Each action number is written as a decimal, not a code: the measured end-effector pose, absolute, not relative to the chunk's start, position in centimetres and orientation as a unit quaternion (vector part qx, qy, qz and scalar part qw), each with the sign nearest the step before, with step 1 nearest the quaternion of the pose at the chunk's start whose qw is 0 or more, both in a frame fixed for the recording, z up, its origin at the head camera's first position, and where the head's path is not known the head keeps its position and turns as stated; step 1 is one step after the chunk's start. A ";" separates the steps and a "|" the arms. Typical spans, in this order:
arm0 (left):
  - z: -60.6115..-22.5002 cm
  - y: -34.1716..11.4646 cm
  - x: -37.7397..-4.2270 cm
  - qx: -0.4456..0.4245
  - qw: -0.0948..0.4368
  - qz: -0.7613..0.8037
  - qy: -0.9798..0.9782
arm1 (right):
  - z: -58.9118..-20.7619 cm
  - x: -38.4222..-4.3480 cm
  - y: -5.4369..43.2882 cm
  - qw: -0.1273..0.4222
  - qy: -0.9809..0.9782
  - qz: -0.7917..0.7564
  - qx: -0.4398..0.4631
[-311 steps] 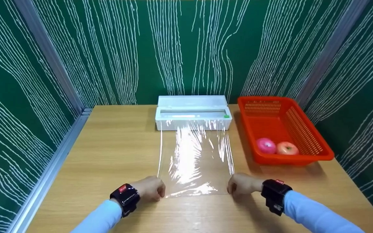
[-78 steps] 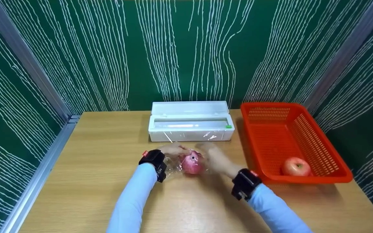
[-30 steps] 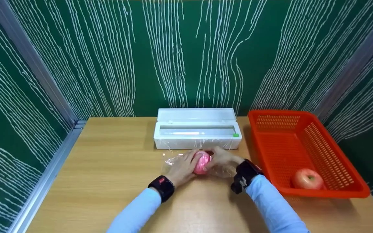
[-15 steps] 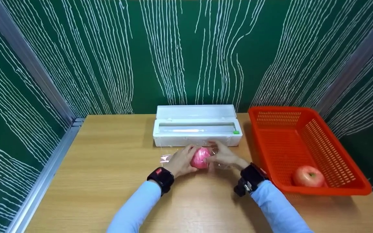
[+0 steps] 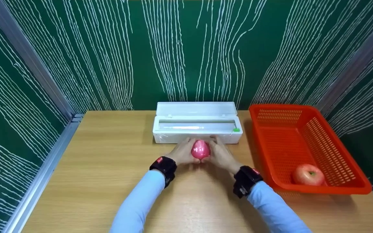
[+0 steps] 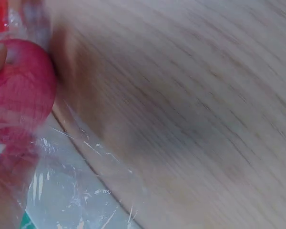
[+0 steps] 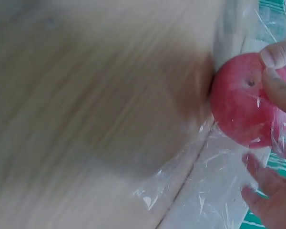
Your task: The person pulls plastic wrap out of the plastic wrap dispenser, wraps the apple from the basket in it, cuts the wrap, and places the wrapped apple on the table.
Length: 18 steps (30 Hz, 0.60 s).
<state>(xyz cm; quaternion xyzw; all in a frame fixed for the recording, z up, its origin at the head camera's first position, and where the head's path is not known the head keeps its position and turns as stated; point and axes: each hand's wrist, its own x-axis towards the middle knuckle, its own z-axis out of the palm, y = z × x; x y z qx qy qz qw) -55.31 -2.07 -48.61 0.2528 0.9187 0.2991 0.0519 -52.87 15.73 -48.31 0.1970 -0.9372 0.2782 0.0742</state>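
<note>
In the head view a pink-red apple with clear cling film around it is held between my two hands, just in front of the white cling film box. My left hand grips its left side and my right hand its right side. Loose film trails beside the apple in the left wrist view. In the right wrist view, thumbs meet near the dimple of the apple, and more crinkled film spreads below it. Part of the fruit is hidden by fingers.
The white cling film box stands open with its lid raised at the back of the wooden table. A red plastic basket on the right has another apple in its front. Green walls with white streaks enclose the table.
Film once stretched from the box is now around the pink-red apple, which came out of the basket. Over the last second, both hands turn the apple and fold film against it.
</note>
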 end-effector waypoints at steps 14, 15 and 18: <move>-48.1 -2.2 -55.6 0.212 0.053 0.334 0.917 | -48.2 -54.3 16.3 0.004 -0.915 0.363 0.175; -48.2 -2.2 -55.7 0.209 0.052 0.339 0.916 | -48.2 -54.4 16.4 0.002 -0.912 0.373 0.171; -48.3 -2.3 -55.9 0.196 0.051 0.346 0.916 | -48.4 -54.7 16.4 -0.002 -0.905 0.390 0.170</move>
